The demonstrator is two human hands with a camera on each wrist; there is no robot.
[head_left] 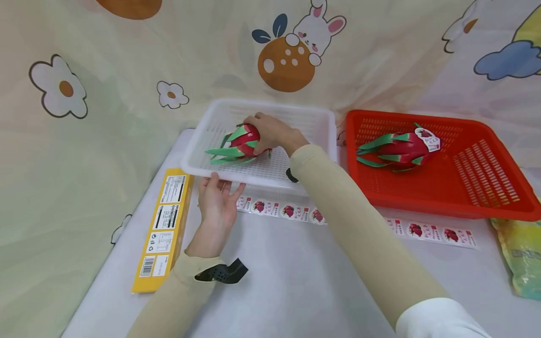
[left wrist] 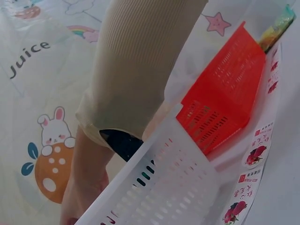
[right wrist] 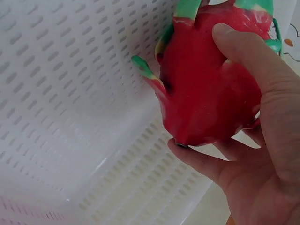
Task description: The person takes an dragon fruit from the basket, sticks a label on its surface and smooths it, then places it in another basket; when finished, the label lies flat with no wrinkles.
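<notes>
Working hands: right hand (head_left: 274,131) clamped on dragon fruit (right wrist: 201,89), left hand (head_left: 217,204) loosely extended against white basket (head_left: 262,181)

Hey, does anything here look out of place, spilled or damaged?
Nothing stands out. One dragon fruit lies in the red basket, and the right hand grips the other fruit within the white basket. The sticker strip and yellow box lie on the table; no spill or damage shows.
</notes>
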